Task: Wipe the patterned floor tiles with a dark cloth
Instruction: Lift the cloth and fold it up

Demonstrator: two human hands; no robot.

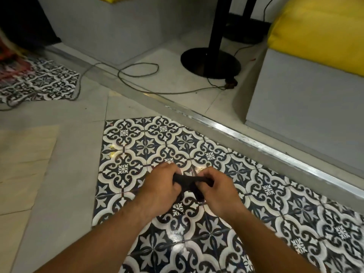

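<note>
A patch of navy-and-white patterned floor tiles [197, 194] fills the lower middle and right of the head view. Above it, both hands hold a small dark cloth [190, 183] bunched between them. My left hand [160, 187] grips its left end with curled fingers. My right hand [217, 189] grips its right end. Part of the cloth hangs down between the hands, and most of it is hidden inside the fists. The cloth is held a little above the tiles.
A metal floor strip [256, 142] runs diagonally behind the tiles. Beyond it stand a black round stand base [210, 63], loose cables [137, 75] and grey blocks with yellow cushions [323, 30]. A second patterned patch [39, 81] lies far left. Plain grey tiles [65, 174] lie left.
</note>
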